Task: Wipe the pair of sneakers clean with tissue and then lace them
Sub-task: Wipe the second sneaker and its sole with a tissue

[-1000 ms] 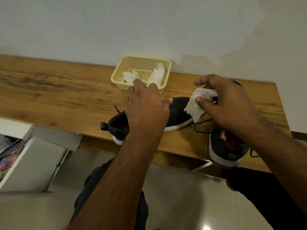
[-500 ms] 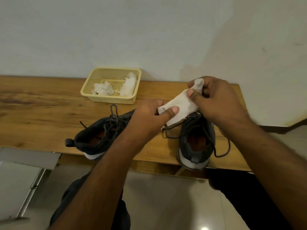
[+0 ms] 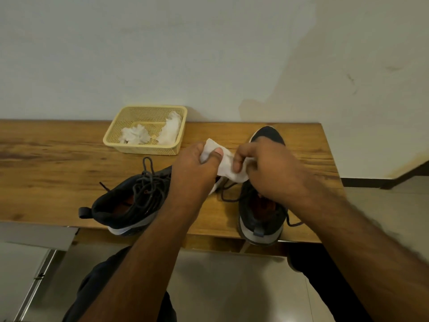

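Two sneakers (image 3: 130,201) (image 3: 262,214), three tissues (image 3: 228,167) (image 3: 134,135) (image 3: 170,131), one basket (image 3: 141,148), two hands (image 3: 195,168) (image 3: 271,168)

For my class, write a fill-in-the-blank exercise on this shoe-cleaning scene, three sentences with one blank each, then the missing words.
1. Both the left hand and the right hand hold one white ____.
2. The yellow basket with crumpled tissues stands on the wooden bench against the ____.
3. The left sneaker lies tipped on its ____, while the right sneaker stands upright.

Missing words: tissue; wall; side
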